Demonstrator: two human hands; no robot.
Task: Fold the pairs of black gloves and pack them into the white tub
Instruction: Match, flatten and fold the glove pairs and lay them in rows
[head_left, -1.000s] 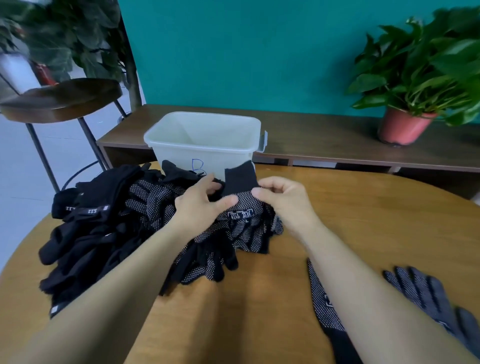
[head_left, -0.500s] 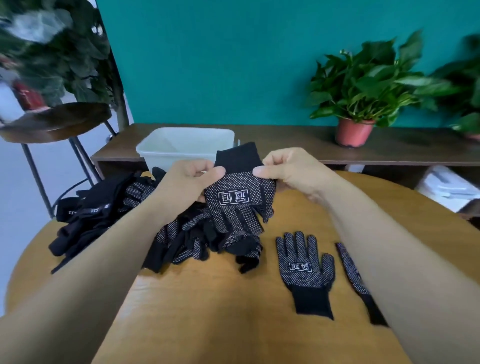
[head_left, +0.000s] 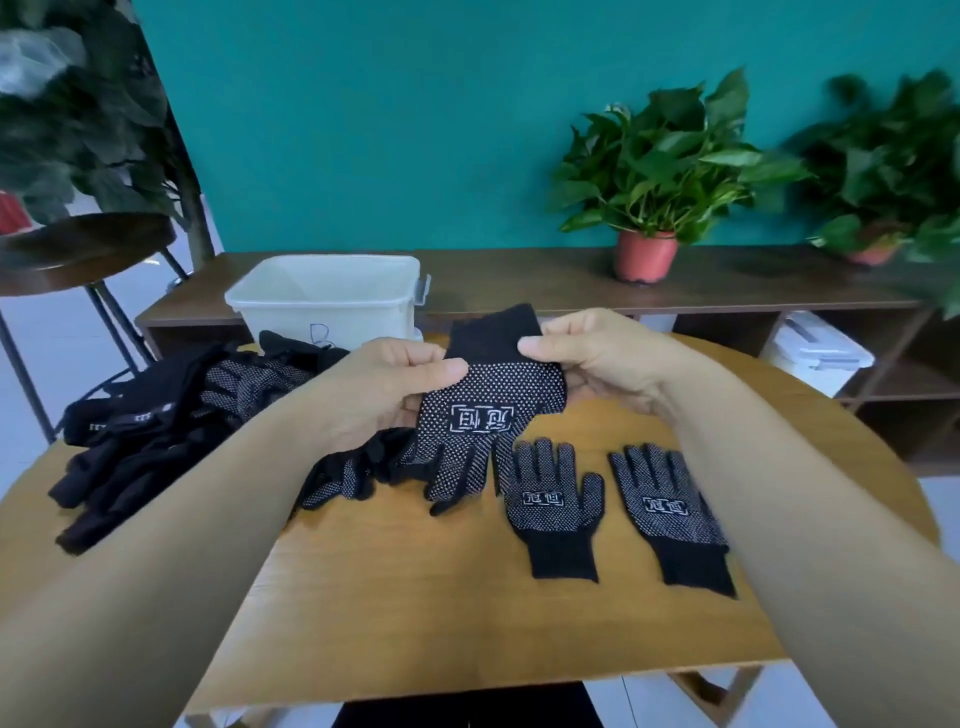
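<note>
A black dotted glove (head_left: 488, 410) hangs cuff up above the round wooden table (head_left: 415, 597). My left hand (head_left: 384, 384) pinches its left edge near the cuff, and my right hand (head_left: 592, 358) pinches the right edge. Two more dotted gloves lie flat on the table, fingers pointing away: one (head_left: 553, 506) just below the held glove, the other (head_left: 670, 514) to its right. A heap of black gloves (head_left: 171, 426) covers the table's left side. The white tub (head_left: 327, 299) stands behind the heap at the far edge, and I see nothing in it.
A low dark wooden bench (head_left: 571, 280) runs along the teal wall with two potted plants (head_left: 654, 187), (head_left: 883, 176) on it. A stool (head_left: 78, 249) stands at far left. A white lidded box (head_left: 815, 353) sits on the bench's lower shelf at right.
Both hands lifted one glove out of the heap and carried it slightly right, holding it by the cuff. My view turned right, bringing the two flat gloves fully into sight.
</note>
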